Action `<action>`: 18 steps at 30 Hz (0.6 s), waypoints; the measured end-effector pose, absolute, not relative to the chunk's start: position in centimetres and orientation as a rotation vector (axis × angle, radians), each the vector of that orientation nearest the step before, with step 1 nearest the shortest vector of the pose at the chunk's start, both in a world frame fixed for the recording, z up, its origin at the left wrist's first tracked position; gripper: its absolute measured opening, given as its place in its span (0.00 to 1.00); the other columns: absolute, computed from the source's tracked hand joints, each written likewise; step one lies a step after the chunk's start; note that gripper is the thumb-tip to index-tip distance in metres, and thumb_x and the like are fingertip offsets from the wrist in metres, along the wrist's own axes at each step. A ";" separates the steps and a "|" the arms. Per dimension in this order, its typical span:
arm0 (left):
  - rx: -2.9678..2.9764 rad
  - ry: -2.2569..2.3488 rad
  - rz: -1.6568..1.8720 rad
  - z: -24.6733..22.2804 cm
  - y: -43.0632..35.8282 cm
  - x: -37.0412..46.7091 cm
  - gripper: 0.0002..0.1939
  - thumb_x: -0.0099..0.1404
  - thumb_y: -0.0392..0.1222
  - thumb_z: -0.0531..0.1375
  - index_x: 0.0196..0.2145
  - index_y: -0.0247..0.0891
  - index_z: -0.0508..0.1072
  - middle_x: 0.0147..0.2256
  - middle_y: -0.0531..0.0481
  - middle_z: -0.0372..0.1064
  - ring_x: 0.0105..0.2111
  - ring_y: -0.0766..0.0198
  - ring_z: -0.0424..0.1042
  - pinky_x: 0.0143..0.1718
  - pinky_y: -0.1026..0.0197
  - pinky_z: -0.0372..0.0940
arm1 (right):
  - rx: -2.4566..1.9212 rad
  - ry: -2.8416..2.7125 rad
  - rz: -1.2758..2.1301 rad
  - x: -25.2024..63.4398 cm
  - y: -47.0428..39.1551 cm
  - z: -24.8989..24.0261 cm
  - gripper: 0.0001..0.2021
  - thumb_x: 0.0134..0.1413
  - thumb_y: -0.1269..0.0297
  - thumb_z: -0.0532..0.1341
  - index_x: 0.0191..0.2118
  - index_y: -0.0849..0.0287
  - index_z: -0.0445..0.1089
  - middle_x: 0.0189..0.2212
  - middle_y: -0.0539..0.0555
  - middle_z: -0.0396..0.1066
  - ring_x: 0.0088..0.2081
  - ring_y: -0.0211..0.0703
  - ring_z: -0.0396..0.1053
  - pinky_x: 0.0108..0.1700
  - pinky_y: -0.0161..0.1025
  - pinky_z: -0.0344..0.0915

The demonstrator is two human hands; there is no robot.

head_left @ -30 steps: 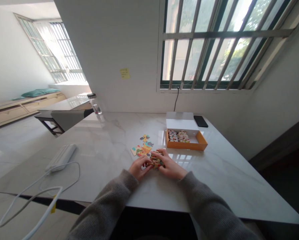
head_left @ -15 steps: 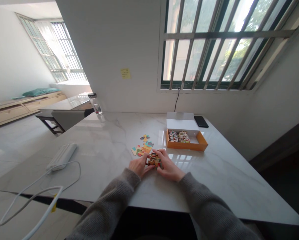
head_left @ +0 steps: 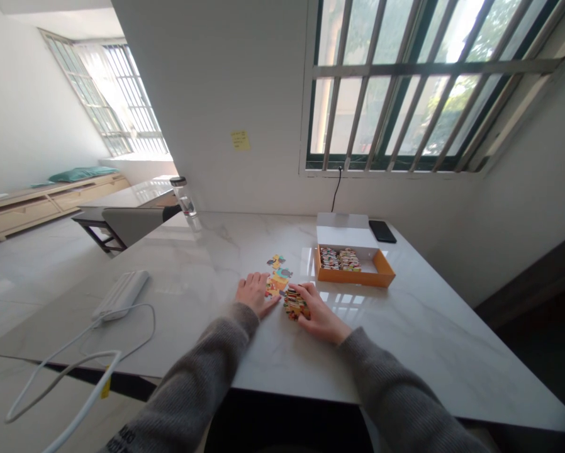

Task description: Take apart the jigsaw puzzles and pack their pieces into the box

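Puzzle stack [head_left: 294,306]: best squeezed evenly, edges aligned.
Right hand [head_left: 321,316]: grasping it.
Left hand [head_left: 253,294]: spread flat, over loose pieces [head_left: 279,282].

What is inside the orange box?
The orange box holds two stacks of puzzle pieces, seen mostly edge-on, towards its left; white interior shows to their right. The front wall and the stacks hide the floor beneath them.

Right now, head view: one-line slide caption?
Right hand holding a stack of puzzle pieces, left hand at flat pieces, open orange box beyond on a white table.
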State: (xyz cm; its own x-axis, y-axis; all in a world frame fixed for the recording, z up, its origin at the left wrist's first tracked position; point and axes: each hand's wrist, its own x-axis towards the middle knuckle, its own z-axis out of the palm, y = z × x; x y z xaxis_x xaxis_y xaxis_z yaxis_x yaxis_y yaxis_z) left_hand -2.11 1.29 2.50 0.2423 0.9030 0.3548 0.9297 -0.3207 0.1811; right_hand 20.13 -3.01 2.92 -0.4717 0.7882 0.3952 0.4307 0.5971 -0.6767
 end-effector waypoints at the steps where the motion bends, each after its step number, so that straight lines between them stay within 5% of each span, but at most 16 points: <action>1: -2.430 -1.804 -0.563 2.5 1.6 -2.0 0.31 0.60 0.56 0.62 0.55 0.37 0.65 0.49 0.38 0.68 0.50 0.44 0.64 0.50 0.48 0.57 | -0.955 -2.122 0.650 20.2 -3.0 2.9 0.40 0.44 0.78 0.58 0.65 0.53 0.54 0.52 0.58 0.57 0.58 0.50 0.60 0.65 0.49 0.56; 6: -2.452 -1.942 -0.533 2.2 1.8 -1.3 0.33 0.59 0.51 0.62 0.60 0.38 0.62 0.48 0.39 0.67 0.51 0.45 0.64 0.51 0.48 0.58 | -0.954 -2.133 0.664 20.3 -3.0 3.0 0.40 0.44 0.78 0.58 0.66 0.53 0.54 0.53 0.57 0.57 0.58 0.50 0.60 0.66 0.49 0.55; 11: -2.591 -1.915 -0.930 1.2 2.0 -1.8 0.35 0.55 0.44 0.65 0.59 0.38 0.62 0.45 0.44 0.61 0.46 0.54 0.69 0.51 0.53 0.65 | -0.955 -2.134 0.671 20.3 -3.1 3.1 0.40 0.44 0.79 0.59 0.66 0.53 0.54 0.53 0.57 0.56 0.58 0.50 0.59 0.66 0.48 0.56; 15: -2.599 -1.959 -1.361 0.2 2.7 -2.9 0.20 0.55 0.42 0.65 0.46 0.37 0.70 0.36 0.50 0.63 0.32 0.63 0.68 0.39 0.57 0.69 | -0.958 -2.135 0.671 20.3 -3.1 3.0 0.40 0.44 0.80 0.58 0.66 0.53 0.54 0.52 0.57 0.56 0.57 0.49 0.60 0.65 0.47 0.56; 18: -2.601 -2.129 -1.786 0.3 3.2 -3.9 0.20 0.53 0.49 0.68 0.39 0.37 0.69 0.29 0.54 0.64 0.24 0.67 0.65 0.27 0.61 0.67 | -0.957 -2.139 0.671 20.5 -2.9 2.9 0.40 0.45 0.80 0.58 0.66 0.52 0.53 0.53 0.57 0.56 0.58 0.49 0.60 0.65 0.47 0.57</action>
